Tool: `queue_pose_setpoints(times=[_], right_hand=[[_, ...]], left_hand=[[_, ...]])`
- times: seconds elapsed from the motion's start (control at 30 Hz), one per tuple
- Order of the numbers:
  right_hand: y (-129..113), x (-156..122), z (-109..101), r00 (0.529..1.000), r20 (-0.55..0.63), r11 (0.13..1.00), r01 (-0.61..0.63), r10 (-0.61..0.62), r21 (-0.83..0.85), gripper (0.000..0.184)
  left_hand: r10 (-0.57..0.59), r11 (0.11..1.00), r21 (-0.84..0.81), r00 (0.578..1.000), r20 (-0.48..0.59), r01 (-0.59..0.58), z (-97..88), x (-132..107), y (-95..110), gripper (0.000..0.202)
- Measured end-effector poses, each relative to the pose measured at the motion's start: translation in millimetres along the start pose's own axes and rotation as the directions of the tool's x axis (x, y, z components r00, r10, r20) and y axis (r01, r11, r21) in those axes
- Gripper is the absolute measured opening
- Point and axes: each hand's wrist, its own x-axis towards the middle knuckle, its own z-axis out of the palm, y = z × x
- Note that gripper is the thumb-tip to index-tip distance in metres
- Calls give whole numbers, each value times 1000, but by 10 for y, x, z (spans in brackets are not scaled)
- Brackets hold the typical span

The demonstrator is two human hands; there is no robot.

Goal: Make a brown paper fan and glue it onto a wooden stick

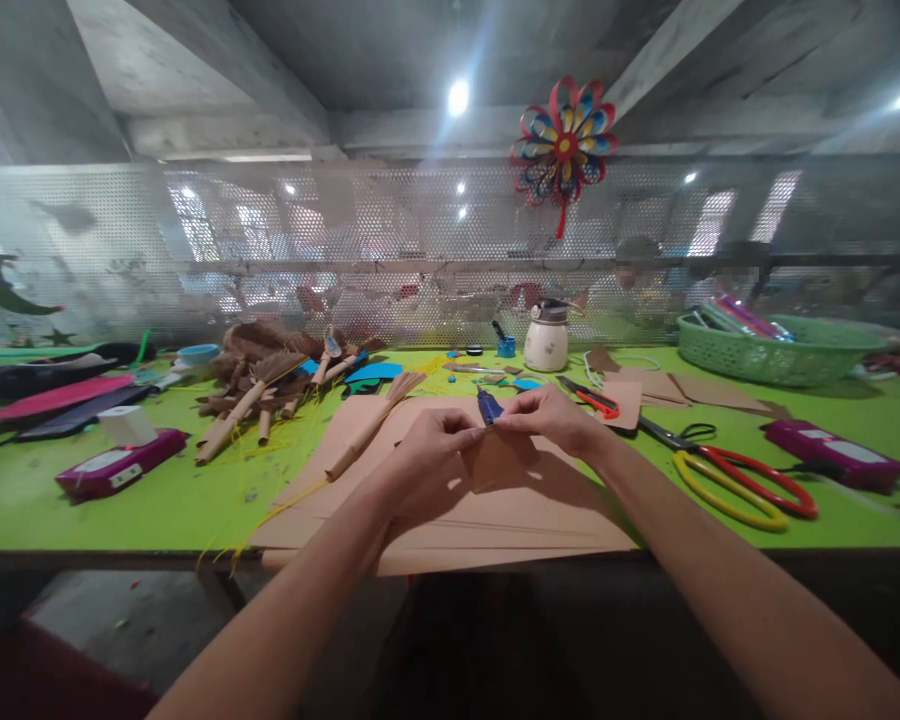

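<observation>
Both my hands meet over a stack of brown cardboard sheets (495,520) on the green table (157,500). My left hand (431,445) and my right hand (551,415) are closed in pinches on a small piece of brown paper (487,432) held between them. A dark blue object (489,406), perhaps a glue tube or pen, sticks up just behind my fingertips; which hand holds it is unclear. A rolled paper broom (371,430) lies on the cardboard to the left of my left hand.
Large red and yellow scissors (742,480) and an orange cutter (596,400) lie to the right. A pile of paper brooms (259,385) sits left, with magenta boxes (120,465) (832,450) at both sides. A green basket (780,355), a white jar (546,340) and a mesh screen (390,240) stand behind.
</observation>
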Motion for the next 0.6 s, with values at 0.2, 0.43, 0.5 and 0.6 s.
queue_pose_setpoints(times=[0.2,0.43,0.5,0.6], right_hand=[[-12,-4,-26,999,-33,999,-40,41,14,30],[-66,-44,-80,995,98,1000,-24,23,12,28],[-108,-61,-103,989,142,999,-36,35,1,28],[-180,-89,-105,994,102,999,-31,34,-35,25]], left_hand=[[-12,996,87,998,-60,17,-13,-3,-21,18],[62,997,58,995,-75,-58,-113,28,-106,14],[71,997,23,997,-32,-70,-178,18,-96,16],[80,993,92,997,-10,-79,-258,-7,-15,15]])
